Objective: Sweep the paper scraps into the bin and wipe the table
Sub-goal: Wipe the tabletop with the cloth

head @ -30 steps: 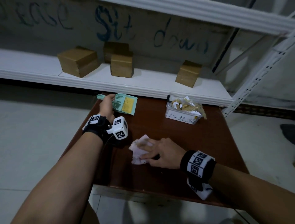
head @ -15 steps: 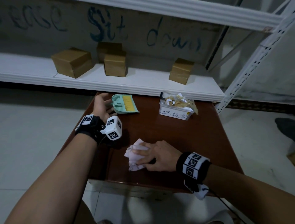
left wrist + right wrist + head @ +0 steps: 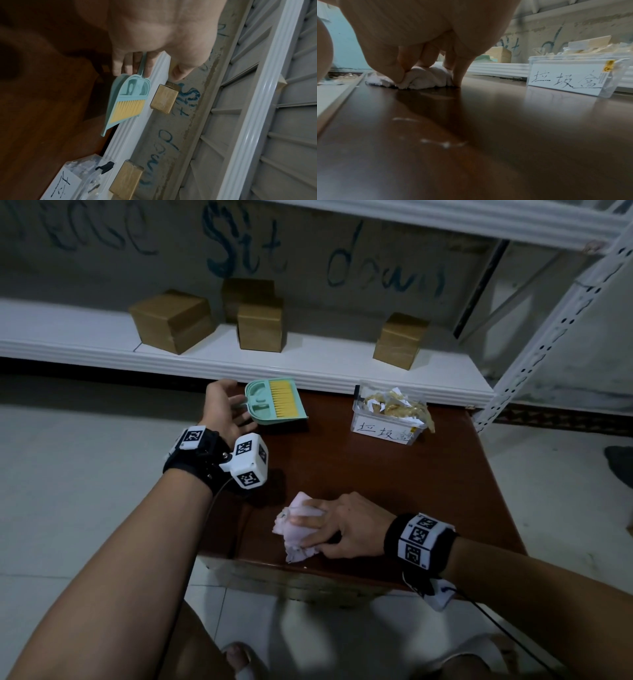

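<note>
A mint-green dustpan (image 3: 274, 402) with a yellow-bristled brush (image 3: 281, 399) laid in it sits at the back left of the brown table (image 3: 376, 474). My left hand (image 3: 236, 412) lies open beside it, palm turned up, fingers (image 3: 130, 65) straight along the dustpan (image 3: 125, 102) handle. My right hand (image 3: 322, 529) grips a crumpled white cloth (image 3: 298, 532) and presses it on the table near the front edge; in the right wrist view thumb and fingers pinch the cloth (image 3: 421, 78). The clear labelled bin (image 3: 387, 422) at the back right holds paper scraps.
A few white specks (image 3: 443, 144) lie on the tabletop behind the cloth. A white shelf (image 3: 308, 361) with several cardboard boxes (image 3: 171, 320) runs right behind the table. A perforated metal upright (image 3: 548, 337) stands at the right. Tiled floor surrounds the table.
My left hand has let go of the dustpan handle and opened beside it. My right hand has kept its hold on the cloth and slid it slightly toward the front edge.
</note>
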`<state>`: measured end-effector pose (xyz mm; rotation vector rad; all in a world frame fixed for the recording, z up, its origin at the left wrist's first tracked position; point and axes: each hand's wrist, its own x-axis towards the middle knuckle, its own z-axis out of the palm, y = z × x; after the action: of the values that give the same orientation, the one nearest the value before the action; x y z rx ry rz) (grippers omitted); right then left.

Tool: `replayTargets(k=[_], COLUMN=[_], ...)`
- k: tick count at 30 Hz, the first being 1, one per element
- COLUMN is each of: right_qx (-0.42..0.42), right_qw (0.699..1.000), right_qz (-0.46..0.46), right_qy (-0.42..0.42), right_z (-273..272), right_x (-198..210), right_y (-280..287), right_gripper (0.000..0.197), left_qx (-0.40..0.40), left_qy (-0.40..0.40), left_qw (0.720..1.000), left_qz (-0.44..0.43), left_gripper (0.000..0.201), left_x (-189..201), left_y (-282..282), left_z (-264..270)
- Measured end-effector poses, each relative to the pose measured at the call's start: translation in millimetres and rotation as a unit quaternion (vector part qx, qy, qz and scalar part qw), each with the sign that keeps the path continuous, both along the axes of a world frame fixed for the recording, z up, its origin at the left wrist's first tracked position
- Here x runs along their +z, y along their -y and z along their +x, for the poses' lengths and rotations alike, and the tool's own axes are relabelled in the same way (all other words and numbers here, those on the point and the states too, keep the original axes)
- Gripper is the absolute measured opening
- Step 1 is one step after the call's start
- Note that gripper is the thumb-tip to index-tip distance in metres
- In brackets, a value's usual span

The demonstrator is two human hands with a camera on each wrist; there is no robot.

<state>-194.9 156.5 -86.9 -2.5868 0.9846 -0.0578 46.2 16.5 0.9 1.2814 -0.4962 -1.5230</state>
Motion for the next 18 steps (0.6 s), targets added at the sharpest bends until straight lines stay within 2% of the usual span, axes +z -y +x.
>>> replayTargets(k=[3, 8, 11, 18], right_qx=[0.022, 0.050, 0.065, 0.037], right_qw=[1.000, 0.998, 0.997, 0.998], right_qz=[-0.010, -0.026, -0.030, -0.008], right_qy=[0.013, 0.038, 0.031, 0.041], right_z=[4.8, 17.6, 25.1, 27.6], right_x=[-1.5, -5.4, -5.0, -4.0], right_y=[-3.4, -6.5, -6.1, 24.4], right_gripper=[0.030, 0.029, 0.028, 0.026], left_qx=[-0.005, 0.002, 0.004, 0.038], left_qy=[0.005, 0.033, 0.030, -0.005], left_qw=[1.000, 0.999, 1.000, 0.999], left_qz=[0.011, 0.012, 0.007, -0.029], left_gripper=[0.033, 0.051, 0.051, 0.034], left_x=[9.1, 27.2, 44.6, 85.1], left_y=[-8.9, -28.0, -33.0, -36.9], left_z=[6.4, 20.1, 27.4, 35.8])
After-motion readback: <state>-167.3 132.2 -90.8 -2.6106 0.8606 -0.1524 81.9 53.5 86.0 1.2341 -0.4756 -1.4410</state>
